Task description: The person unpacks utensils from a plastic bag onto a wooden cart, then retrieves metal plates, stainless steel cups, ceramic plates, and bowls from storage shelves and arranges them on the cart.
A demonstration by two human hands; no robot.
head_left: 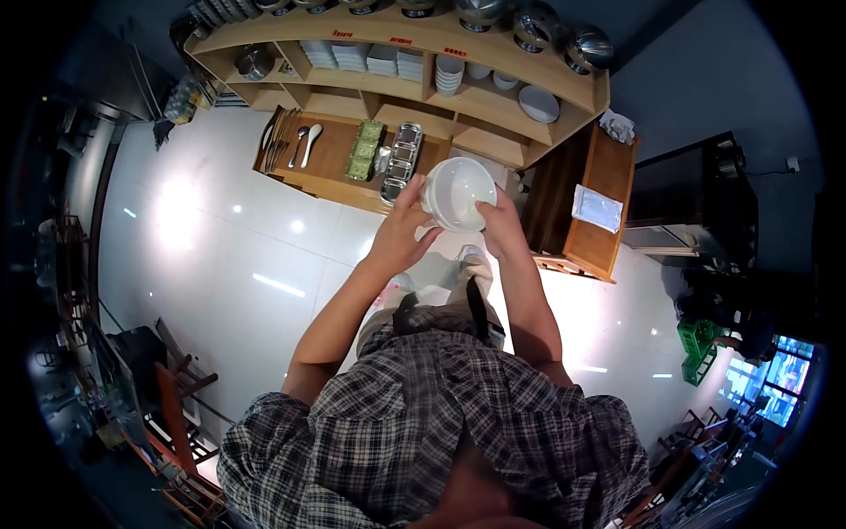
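Note:
Between my hands is a white bowl (462, 187), its open side turned up toward me. A second edge shows below its rim; I cannot tell whether another bowl is nested under it. My left hand (403, 231) grips the bowl's left side, thumb and fingers curved around it. On the right side my right hand (502, 226) holds it with the thumb over the rim. Just beyond the bowl, in an open wooden drawer (335, 137), lie a metal compartment tray (404, 159), a green compartment tray (364, 150), a white spoon (312, 145) and a metal spoon (299, 145).
A wooden shelf unit (397, 93) holds stacked white bowls (449, 75), square white dishes (350, 56) and metal vessels on top. At right, another pulled-out drawer (592, 231) bears a white packet (597, 209). Green crates (698, 351) and chairs stand farther off.

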